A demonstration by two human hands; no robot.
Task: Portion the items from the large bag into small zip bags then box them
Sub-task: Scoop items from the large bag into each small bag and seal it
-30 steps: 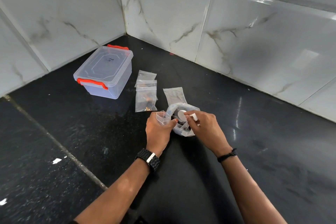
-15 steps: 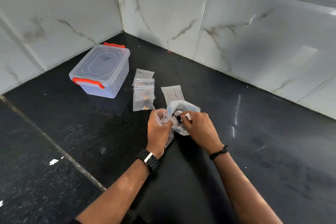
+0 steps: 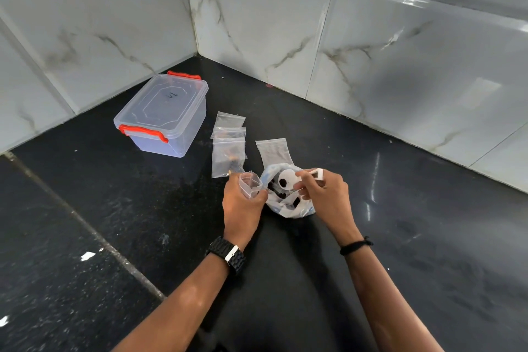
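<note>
- Holding a small zip bag (image 3: 251, 183) in my left hand (image 3: 241, 208), I am curling the fingers round its open mouth; a black watch (image 3: 227, 255) is sitting on that wrist.
- I am pinching a white plastic piece (image 3: 316, 174) in my right hand (image 3: 325, 197), fingers curled round it, just above the large bag (image 3: 285, 203); a black band (image 3: 355, 246) is circling this wrist.
- I am seeing the large bag lying crumpled on the black floor (image 3: 114, 223) between my two hands, its mouth open, showing white and dark items inside.
- I am looking at one flat zip bag (image 3: 273, 151) lying just beyond the large bag, touching its far edge.
- I am noting a short row of three overlapping zip bags (image 3: 228, 148) to its left; the nearest is holding small dark and orange bits.
- I am watching the clear box (image 3: 164, 117) standing farther left near the marble wall (image 3: 285, 23), lid on, with its orange latches (image 3: 143, 131) at both ends.
</note>
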